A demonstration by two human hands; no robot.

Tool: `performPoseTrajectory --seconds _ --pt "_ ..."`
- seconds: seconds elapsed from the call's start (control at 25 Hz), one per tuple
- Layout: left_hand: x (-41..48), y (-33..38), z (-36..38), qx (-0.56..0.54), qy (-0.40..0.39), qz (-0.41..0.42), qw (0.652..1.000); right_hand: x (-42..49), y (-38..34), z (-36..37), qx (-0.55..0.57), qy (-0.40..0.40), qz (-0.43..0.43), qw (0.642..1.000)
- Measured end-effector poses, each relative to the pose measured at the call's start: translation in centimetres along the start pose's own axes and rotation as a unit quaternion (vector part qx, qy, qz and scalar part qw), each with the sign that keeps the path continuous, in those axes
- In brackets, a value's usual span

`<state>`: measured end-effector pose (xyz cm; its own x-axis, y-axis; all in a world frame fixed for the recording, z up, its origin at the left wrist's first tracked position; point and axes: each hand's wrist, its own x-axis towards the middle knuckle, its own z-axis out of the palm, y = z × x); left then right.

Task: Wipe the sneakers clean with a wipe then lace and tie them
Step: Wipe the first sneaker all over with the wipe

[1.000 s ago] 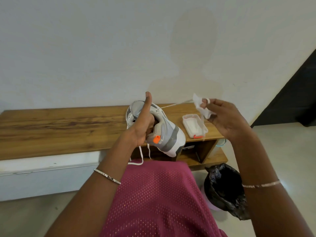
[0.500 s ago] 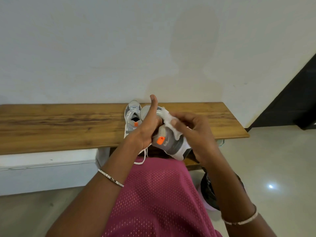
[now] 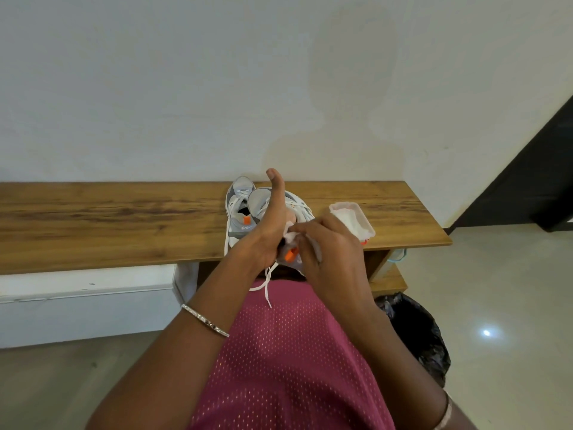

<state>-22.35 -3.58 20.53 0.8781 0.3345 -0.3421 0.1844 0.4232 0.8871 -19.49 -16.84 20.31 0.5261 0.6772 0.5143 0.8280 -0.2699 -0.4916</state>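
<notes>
**A:** Which step is this, wiping or lacing?

**B:** Wiping, as I read it. The left hand [image 3: 266,234] grips one sneaker [image 3: 299,207] and holds it up over the front edge of the table [image 3: 93,218], thumb pointing straight up along the shoe. Its other fingers are hidden behind the shoe. The right hand [image 3: 330,256] has its fingers curled round a crumpled white wipe [image 3: 290,236] and presses it against the sneaker near the orange tab.

**A:** And the other shoe?

**B:** The second sneaker [image 3: 239,209] stands on the table near the back edge, right of the middle, just behind the held one. I cannot tell whether it has been cleaned. An open wipe pack [image 3: 353,217] lies toward the table's right end, close to the front edge.

**A:** What about the laces?

**B:** A loose lace [image 3: 267,285] hangs from the held sneaker below the table's front edge, so lacing and tying look undone. I would say the task is in its early part.

**A:** So what does the next move need?

**B:** Probably firm strokes with the wipe while the left hand turns the shoe to bring unwiped sides round. The grip has to hold against that pressure. The hanging lace should stay clear of the wipe. A black bin bag [image 3: 415,330] sits on the floor under the table's right end, handy for the used wipe.
</notes>
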Motion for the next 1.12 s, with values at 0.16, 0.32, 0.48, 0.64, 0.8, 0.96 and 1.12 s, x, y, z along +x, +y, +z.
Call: performPoseTrajectory --seconds 0.16,0.32,0.48,0.64,0.8,0.96,1.12 --pt "0.1 -0.1 -0.1 -0.029 -0.011 0.0 1.0 1.1 0.9 -0.1 -0.032 -0.042 0.0 0.999" --pt "0.0 0.2 -0.3 0.007 0.029 -0.017 0.999 -0.3 0.5 -0.2 -0.029 -0.032 -0.043 0.998" --pt "-0.7 0.6 0.4 0.007 0.005 -0.004 1.0 0.2 1.4 -0.1 -0.026 -0.006 -0.054 0.998" --pt "-1.3 0.8 0.9 -0.008 -0.012 -0.001 1.0 1.1 2.4 0.1 -0.021 -0.004 -0.054 0.998" --pt "-0.9 1.0 0.3 0.021 0.02 0.002 1.0 -0.3 2.1 0.0 0.007 -0.012 -0.099 0.995" --pt "-1.5 1.1 1.0 0.033 0.007 0.004 0.999 1.1 2.9 -0.1 -0.006 -0.001 -0.079 0.997" --pt "-1.8 1.6 1.2 0.021 0.015 0.004 1.0 0.4 2.3 0.2 0.001 -0.009 -0.09 0.996"
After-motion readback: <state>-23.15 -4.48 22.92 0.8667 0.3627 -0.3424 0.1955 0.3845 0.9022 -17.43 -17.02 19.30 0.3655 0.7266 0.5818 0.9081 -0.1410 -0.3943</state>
